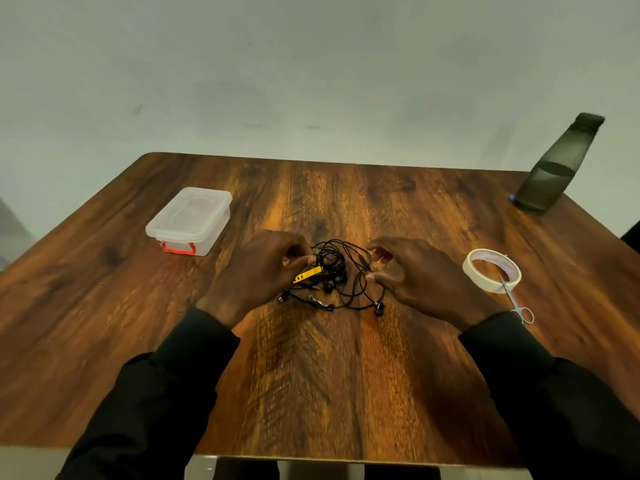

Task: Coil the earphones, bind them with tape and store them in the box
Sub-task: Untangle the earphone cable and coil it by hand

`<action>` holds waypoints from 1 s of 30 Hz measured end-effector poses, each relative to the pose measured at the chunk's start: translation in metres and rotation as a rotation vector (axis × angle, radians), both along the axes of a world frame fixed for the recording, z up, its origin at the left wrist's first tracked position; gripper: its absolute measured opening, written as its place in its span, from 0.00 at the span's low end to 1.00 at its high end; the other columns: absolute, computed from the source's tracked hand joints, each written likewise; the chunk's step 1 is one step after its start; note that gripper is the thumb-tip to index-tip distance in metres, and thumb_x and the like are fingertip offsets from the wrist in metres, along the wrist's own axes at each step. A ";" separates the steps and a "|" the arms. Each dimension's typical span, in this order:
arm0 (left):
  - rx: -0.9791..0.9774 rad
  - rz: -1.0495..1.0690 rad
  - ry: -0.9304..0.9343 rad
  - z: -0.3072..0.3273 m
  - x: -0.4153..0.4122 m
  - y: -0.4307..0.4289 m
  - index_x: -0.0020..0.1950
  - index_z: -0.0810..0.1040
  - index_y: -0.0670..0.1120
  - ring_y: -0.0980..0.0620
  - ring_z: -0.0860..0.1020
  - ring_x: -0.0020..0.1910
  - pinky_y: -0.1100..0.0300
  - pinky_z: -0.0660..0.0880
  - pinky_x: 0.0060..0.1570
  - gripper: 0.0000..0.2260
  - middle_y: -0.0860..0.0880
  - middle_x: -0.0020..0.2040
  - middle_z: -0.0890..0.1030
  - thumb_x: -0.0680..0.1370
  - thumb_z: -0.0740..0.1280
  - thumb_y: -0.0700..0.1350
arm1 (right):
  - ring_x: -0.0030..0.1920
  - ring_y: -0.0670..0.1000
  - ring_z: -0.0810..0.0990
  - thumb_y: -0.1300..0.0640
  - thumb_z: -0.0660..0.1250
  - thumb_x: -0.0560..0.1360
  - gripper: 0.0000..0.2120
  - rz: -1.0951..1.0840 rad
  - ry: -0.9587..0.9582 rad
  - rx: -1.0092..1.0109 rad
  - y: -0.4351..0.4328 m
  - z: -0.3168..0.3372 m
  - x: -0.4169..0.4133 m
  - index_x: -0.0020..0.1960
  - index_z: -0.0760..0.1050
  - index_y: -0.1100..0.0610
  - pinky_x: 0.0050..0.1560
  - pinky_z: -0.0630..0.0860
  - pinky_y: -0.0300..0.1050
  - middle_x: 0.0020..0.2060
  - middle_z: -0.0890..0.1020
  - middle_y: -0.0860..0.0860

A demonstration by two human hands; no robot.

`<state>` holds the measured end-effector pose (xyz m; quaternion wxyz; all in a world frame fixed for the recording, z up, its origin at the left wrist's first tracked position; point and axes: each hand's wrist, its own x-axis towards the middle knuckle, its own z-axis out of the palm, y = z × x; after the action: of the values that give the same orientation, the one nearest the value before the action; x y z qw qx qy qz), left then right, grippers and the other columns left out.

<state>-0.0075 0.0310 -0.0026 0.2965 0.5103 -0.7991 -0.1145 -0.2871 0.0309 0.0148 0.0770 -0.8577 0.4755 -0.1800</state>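
A tangle of black earphones (pixel 337 277) with a yellow tag lies in the middle of the wooden table (pixel 346 375). My left hand (pixel 258 273) rests at the tangle's left edge, its fingertips pinched on the cable by the yellow tag. At the tangle's right side my right hand (pixel 420 275) has curled fingers, and its thumb touches the cable. A roll of pale masking tape (pixel 491 274) lies to the right. The clear plastic box (pixel 189 220) with red latches stands at the back left, its lid on.
Small metal scissors (pixel 516 304) lie against the tape roll, handles toward me. A dark bottle (pixel 557 168) stands at the table's far right corner. Bare wood stretches between the earphones and the near table edge.
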 end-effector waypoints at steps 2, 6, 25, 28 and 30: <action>0.032 -0.009 -0.023 -0.010 -0.004 -0.001 0.54 0.83 0.52 0.60 0.79 0.48 0.53 0.81 0.49 0.09 0.56 0.50 0.83 0.80 0.68 0.54 | 0.48 0.43 0.81 0.46 0.69 0.78 0.12 -0.016 0.036 -0.006 -0.002 -0.003 0.004 0.57 0.80 0.51 0.45 0.79 0.41 0.49 0.84 0.45; 0.157 -0.073 -0.086 -0.026 -0.013 0.009 0.54 0.82 0.54 0.58 0.77 0.53 0.58 0.78 0.52 0.11 0.56 0.53 0.79 0.76 0.72 0.58 | 0.35 0.42 0.78 0.36 0.67 0.76 0.16 -0.065 0.118 0.023 0.000 -0.019 0.018 0.42 0.79 0.48 0.32 0.73 0.40 0.34 0.80 0.44; 0.060 -0.096 0.106 -0.024 -0.035 0.021 0.64 0.79 0.52 0.60 0.78 0.55 0.60 0.79 0.53 0.14 0.56 0.59 0.79 0.79 0.72 0.45 | 0.42 0.45 0.86 0.64 0.68 0.80 0.05 0.018 -0.608 0.137 0.011 0.015 -0.003 0.52 0.83 0.59 0.41 0.82 0.38 0.41 0.85 0.50; 0.113 -0.161 0.213 -0.011 -0.057 0.018 0.75 0.70 0.55 0.57 0.76 0.60 0.62 0.79 0.55 0.25 0.53 0.66 0.73 0.79 0.72 0.48 | 0.44 0.52 0.86 0.65 0.65 0.82 0.07 0.116 -0.694 0.188 0.014 0.026 0.001 0.54 0.82 0.63 0.43 0.84 0.43 0.42 0.86 0.55; 0.102 -0.186 0.262 -0.004 -0.069 0.015 0.72 0.74 0.52 0.54 0.76 0.59 0.60 0.78 0.56 0.20 0.50 0.64 0.75 0.80 0.70 0.48 | 0.44 0.54 0.87 0.65 0.64 0.82 0.08 0.152 -0.728 0.192 0.016 0.033 0.002 0.55 0.82 0.64 0.44 0.84 0.45 0.43 0.86 0.58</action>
<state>-0.0768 0.0459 -0.0062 0.3601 0.4291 -0.7905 -0.2475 -0.2847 0.0469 0.0481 0.3339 -0.7593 0.3666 -0.4214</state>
